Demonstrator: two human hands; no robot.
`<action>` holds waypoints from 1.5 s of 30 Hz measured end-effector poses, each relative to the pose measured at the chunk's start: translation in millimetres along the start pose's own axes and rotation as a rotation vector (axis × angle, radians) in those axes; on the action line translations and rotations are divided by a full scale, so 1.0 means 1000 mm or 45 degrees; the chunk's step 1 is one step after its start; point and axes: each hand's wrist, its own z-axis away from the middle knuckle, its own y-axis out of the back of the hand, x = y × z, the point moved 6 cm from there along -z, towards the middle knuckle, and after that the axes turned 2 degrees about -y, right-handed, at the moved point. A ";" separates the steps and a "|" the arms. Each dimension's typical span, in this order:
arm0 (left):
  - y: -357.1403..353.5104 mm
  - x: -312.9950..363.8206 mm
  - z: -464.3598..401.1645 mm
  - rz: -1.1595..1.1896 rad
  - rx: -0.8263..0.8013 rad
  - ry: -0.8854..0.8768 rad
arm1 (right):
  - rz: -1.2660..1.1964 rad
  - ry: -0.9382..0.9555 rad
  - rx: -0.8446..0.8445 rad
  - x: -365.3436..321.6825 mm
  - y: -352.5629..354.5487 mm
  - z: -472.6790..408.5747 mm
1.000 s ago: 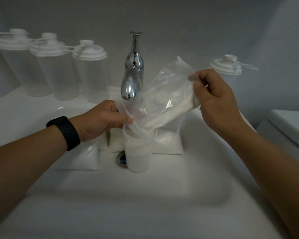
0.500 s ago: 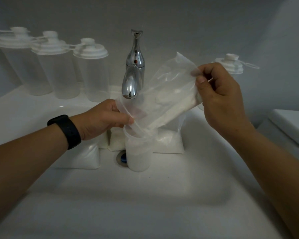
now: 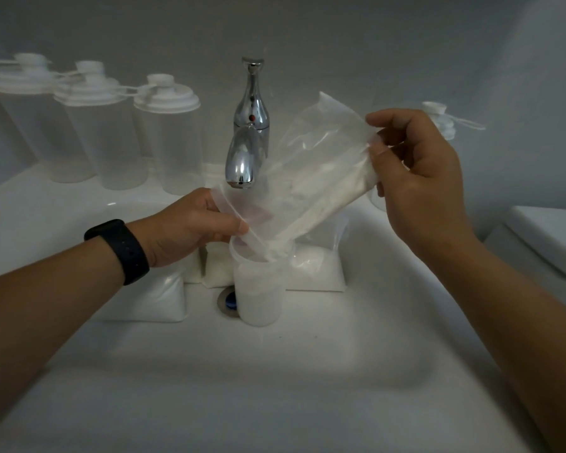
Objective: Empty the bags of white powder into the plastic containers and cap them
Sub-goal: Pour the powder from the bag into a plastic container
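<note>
Nearest the camera, the white sink (image 3: 275, 403) spread wide, its basin floor bare in front. Both forearms reached in over it, the left one wearing a black wristband (image 3: 120, 251). Farther in, an open plastic container (image 3: 258, 286) stood upright on the basin floor, just beside the drain (image 3: 226, 300) and already largely filled with white powder. Around it lay sealed bags of powder: one (image 3: 157, 299) to the left, partly under the left wrist, a smaller one (image 3: 214, 266) behind the container, and another (image 3: 317, 266) to its right.

The left hand (image 3: 190, 227) pinched the open mouth of a clear zip bag (image 3: 307, 188) between thumb and curled fingers, holding that mouth down in the container's rim. The right hand (image 3: 419, 178) gripped the bag's raised bottom end, fingers curled round the plastic, so the bag slanted down from right to left with powder lying along its lower side.

Behind the bag rose the chrome faucet (image 3: 247, 138), its spout close above the bag's mouth. On the sink's back ledge to the left stood three capped empty containers (image 3: 108, 135) in a row; a fourth capped container (image 3: 438, 122) showed partly behind the right hand.
</note>
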 end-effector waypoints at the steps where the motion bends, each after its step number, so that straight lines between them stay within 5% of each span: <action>1: 0.000 0.000 0.000 0.005 0.001 0.001 | 0.011 0.020 0.013 -0.002 0.000 0.000; 45: 0.005 -0.008 -0.002 -0.062 0.023 0.044 | 0.195 0.036 -0.025 0.002 0.001 -0.003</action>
